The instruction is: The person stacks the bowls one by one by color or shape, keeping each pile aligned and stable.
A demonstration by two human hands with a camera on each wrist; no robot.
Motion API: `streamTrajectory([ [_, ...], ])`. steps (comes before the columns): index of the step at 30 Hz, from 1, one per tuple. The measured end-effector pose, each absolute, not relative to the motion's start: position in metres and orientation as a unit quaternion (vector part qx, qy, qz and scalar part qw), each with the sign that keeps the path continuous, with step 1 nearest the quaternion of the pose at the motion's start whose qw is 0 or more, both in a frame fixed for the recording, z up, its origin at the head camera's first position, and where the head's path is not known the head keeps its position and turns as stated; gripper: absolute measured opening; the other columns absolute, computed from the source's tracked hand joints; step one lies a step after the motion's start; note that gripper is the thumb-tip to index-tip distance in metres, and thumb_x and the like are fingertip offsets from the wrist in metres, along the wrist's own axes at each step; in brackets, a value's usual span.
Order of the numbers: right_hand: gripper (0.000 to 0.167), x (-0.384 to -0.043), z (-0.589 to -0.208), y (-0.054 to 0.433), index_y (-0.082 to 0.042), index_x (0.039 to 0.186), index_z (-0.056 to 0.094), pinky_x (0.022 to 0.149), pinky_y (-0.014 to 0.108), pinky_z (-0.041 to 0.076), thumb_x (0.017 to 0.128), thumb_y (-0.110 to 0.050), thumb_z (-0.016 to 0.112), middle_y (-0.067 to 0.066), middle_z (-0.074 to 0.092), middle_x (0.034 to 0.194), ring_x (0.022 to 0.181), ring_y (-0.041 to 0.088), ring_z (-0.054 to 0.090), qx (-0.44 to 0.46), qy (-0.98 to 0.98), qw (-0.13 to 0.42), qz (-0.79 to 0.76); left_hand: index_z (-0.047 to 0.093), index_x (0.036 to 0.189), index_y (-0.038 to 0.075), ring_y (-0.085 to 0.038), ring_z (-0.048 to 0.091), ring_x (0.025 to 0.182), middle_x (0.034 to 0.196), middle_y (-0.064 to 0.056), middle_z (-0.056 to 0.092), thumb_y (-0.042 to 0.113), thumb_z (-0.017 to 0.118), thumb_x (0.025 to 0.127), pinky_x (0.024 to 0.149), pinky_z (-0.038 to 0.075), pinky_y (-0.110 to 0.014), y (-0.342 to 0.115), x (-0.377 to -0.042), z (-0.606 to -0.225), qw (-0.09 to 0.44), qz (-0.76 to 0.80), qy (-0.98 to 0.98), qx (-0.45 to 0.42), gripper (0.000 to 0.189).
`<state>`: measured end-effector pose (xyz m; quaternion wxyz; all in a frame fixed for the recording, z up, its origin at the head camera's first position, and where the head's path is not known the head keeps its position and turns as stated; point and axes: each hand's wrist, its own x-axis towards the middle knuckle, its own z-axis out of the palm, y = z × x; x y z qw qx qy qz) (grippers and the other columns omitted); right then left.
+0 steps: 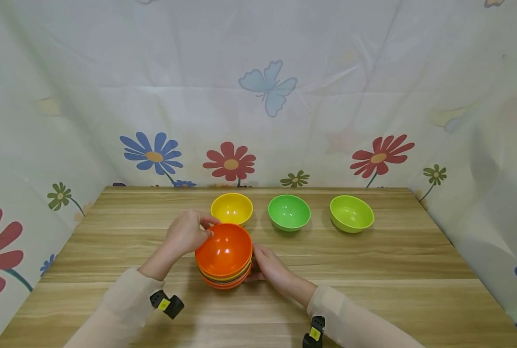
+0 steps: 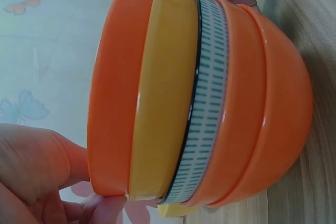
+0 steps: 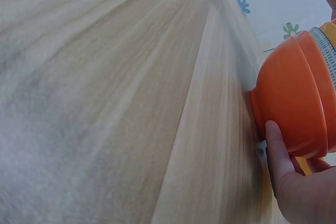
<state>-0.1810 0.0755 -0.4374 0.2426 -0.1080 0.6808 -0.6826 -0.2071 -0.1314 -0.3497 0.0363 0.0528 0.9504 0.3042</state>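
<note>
1. Nearest are two pale sleeves (image 1: 123,297), each with a small black camera (image 1: 167,303) on it.
2. The right hand (image 1: 278,270) holds the low side of the stack of bowls (image 1: 223,284), thumb and fingers around it, maybe so it won't wobble.
3. The left hand (image 1: 188,233) pinches the rim of the top orange bowl (image 1: 225,250), likely because a thin rim is easy to grab.
4. The stack sits a bit closer to the table's left edge than its right. Under the top one come a yellow bowl, a patterned bowl (image 2: 202,108) and two more orange ones. I can't tell if the bottom touches the wood.
5. Near the far edge stand another yellow bowl (image 1: 232,205), a green bowl (image 1: 289,212) and a lime bowl (image 1: 351,213), the lime one nearest the far right corner. They're spread out, perhaps to keep colors apart.
6. The table (image 1: 393,295) has stripy wood.
7. Behind hangs a white cloth (image 1: 328,111) with flowers and a blue butterfly (image 1: 269,88).
</note>
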Motion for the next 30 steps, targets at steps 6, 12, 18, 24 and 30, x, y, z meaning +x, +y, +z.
streamTrajectory([
  [6,0.05,-0.1811,-0.439,0.0746,0.0,0.135,0.039,0.078,0.04,0.055,0.102,-0.033,0.022,0.02,0.059,0.116,0.095,0.019,0.062,-0.102,0.678,0.239,-0.688,0.073,0.1,0.016,-0.021,0.052,0.077,0.086,-0.005,0.063,0.002,0.065,0.079,0.053,0.046,-0.023,-0.1328,-0.2079,-0.3514,0.038,0.307,0.949,0.054,0.026],
  [12,0.054,-0.1809,-0.4396,0.0748,0.001,0.134,0.04,0.078,0.04,0.055,0.101,-0.039,0.025,0.02,0.06,0.114,0.095,0.019,0.062,-0.104,0.677,0.239,-0.688,0.073,0.1,0.016,-0.021,0.052,0.075,0.085,-0.005,0.063,0.003,0.066,0.079,0.051,0.046,-0.023,-0.1331,-0.2088,-0.3524,0.039,0.302,0.951,0.055,0.026],
  [18,0.056,-0.1815,-0.4405,0.0756,-0.001,0.134,0.041,0.078,0.039,0.055,0.1,-0.043,0.027,0.017,0.06,0.113,0.095,0.019,0.062,-0.104,0.677,0.242,-0.687,0.073,0.101,0.017,-0.021,0.052,0.074,0.085,-0.005,0.063,0.003,0.065,0.079,0.051,0.047,-0.023,-0.1329,-0.209,-0.3534,0.043,0.304,0.951,0.05,0.026],
  [24,0.057,-0.1819,-0.4416,0.0747,0.0,0.135,0.04,0.078,0.04,0.055,0.1,-0.043,0.027,0.019,0.059,0.117,0.097,0.02,0.062,-0.103,0.674,0.241,-0.691,0.072,0.101,0.017,-0.021,0.052,0.075,0.086,-0.005,0.063,0.002,0.065,0.079,0.051,0.047,-0.023,-0.1331,-0.2079,-0.3532,0.042,0.304,0.95,0.053,0.027],
  [30,0.054,-0.1819,-0.441,0.0749,-0.001,0.135,0.04,0.078,0.04,0.055,0.101,-0.04,0.027,0.019,0.058,0.118,0.098,0.02,0.061,-0.106,0.672,0.239,-0.692,0.072,0.101,0.015,-0.021,0.052,0.074,0.086,-0.006,0.062,0.001,0.065,0.079,0.052,0.048,-0.022,-0.1331,-0.2068,-0.3511,0.047,0.308,0.949,0.055,0.028],
])
